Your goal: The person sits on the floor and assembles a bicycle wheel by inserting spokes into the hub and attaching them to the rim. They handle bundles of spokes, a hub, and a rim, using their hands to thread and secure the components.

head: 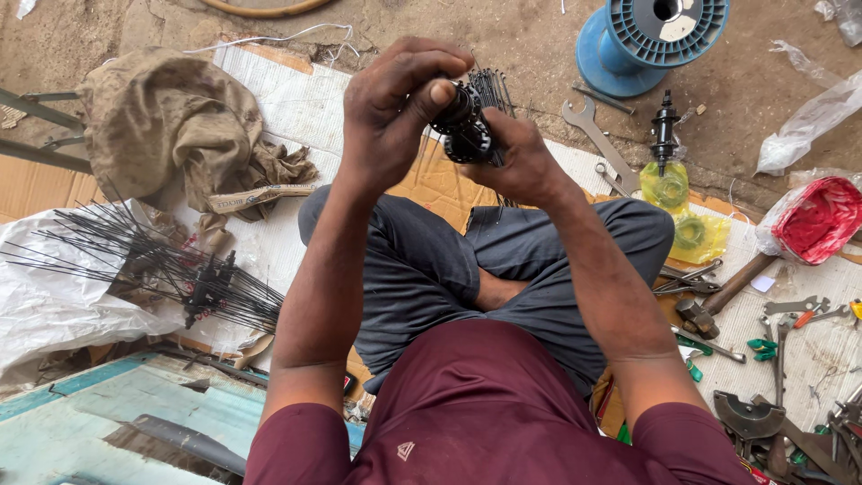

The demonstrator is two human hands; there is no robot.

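I sit cross-legged on the ground and hold a black wheel hub (463, 126) up in front of me. My left hand (395, 103) pinches the hub's upper flange with thumb and fingers. My right hand (519, 162) grips the hub from below and behind, together with a bundle of thin black spokes (492, 88) that stick up past it. Part of the hub is hidden by my fingers.
To my left lies a laced hub with many loose spokes (193, 283) on white sacking, and a crumpled brown cloth (171, 126). On the right: a blue spool (642, 36), a spanner (597, 139), another hub axle (664, 130), a hammer (723, 292), a red bowl (822, 220), several hand tools (781, 350).
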